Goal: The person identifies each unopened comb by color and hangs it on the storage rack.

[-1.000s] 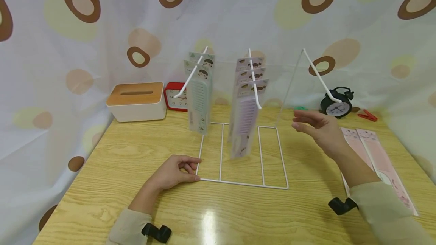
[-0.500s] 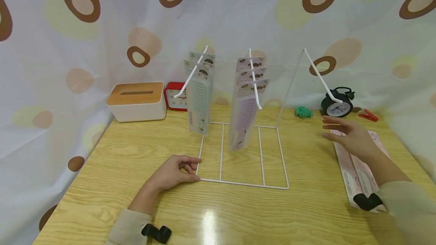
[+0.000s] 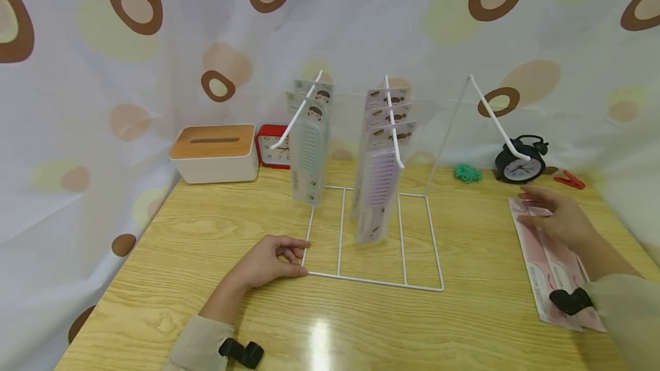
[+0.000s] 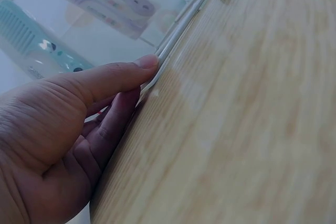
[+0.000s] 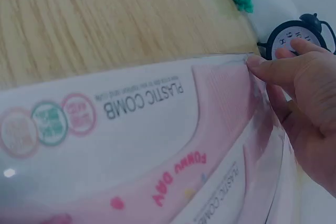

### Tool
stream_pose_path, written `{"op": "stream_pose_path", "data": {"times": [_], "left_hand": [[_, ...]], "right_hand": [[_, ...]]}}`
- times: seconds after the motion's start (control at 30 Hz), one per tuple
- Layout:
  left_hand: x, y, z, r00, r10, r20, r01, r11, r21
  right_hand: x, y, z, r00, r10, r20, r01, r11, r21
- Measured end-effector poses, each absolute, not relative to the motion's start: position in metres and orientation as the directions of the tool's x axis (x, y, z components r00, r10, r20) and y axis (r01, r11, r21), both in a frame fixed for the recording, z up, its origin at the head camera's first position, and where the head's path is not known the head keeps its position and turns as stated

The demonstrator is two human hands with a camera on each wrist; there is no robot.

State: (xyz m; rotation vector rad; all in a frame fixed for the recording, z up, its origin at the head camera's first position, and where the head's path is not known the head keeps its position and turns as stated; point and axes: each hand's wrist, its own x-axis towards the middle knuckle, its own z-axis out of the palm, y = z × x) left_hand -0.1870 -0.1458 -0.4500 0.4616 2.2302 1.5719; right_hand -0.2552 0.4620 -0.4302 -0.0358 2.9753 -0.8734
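A white wire display rack (image 3: 371, 281) stands on the table. My left hand (image 3: 270, 259) pinches its front left corner; in the left wrist view the thumb (image 4: 121, 77) presses on the white wire. On the rack's left arm hang green packaged combs (image 3: 307, 153), and purple packaged combs (image 3: 380, 182) hang on its middle arm. The right arm (image 3: 497, 119) is bare. Two pink packaged combs (image 3: 536, 268) lie flat at the right. Over their far end is my right hand (image 3: 564, 222), thumb and fingers apart; in the right wrist view the thumb seems to touch a package's edge.
A tissue box (image 3: 216, 159) with a wooden lid and a red clock (image 3: 273, 150) stand at the back left. Toward the back right are a green bundle (image 3: 467, 173), a black alarm clock (image 3: 519, 165) and a red clip (image 3: 569, 180). A patterned curtain hangs behind.
My right hand has moved right and down from beside the rack to the pink packaged combs. The purple packaged combs have swung a little. My left hand stays at the rack's corner.
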Motion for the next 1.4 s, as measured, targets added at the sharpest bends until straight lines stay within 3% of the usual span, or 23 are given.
{"op": "stream_pose_path", "data": {"times": [0.33,0.6,0.83,1.0,1.2,1.3,1.4], "left_hand": [[-0.187,-0.146,-0.451,-0.879,0.465,-0.109,0.055,0.326,0.944],[-0.187,-0.146,-0.451,-0.878,0.465,-0.110,0.058,0.332,0.942],[-0.187,-0.146,-0.450,-0.882,0.457,-0.111,0.059,0.343,0.938],[-0.188,-0.146,-0.450,-0.882,0.458,-0.109,0.060,0.340,0.939],[-0.188,-0.145,-0.451,-0.882,0.456,-0.115,0.054,0.340,0.939],[-0.187,-0.145,-0.451,-0.882,0.455,-0.121,0.046,0.340,0.939],[-0.188,-0.146,-0.451,-0.881,0.459,-0.117,0.051,0.338,0.940]], "right_hand": [[-0.262,0.457,-0.433,-0.978,-0.197,0.064,-0.203,0.841,-0.501],[-0.270,0.445,-0.425,-0.963,-0.232,-0.137,-0.151,0.886,-0.439],[-0.270,0.431,-0.425,-0.974,-0.198,-0.109,-0.143,0.914,-0.380],[-0.266,0.423,-0.423,-0.989,-0.135,-0.060,-0.090,0.871,-0.483],[-0.248,0.412,-0.407,-0.991,-0.036,0.127,-0.114,0.720,-0.685],[-0.231,0.403,-0.386,-0.973,-0.015,0.231,-0.210,0.475,-0.855],[-0.212,0.389,-0.362,-0.935,-0.014,0.354,-0.345,0.255,-0.903]]}}
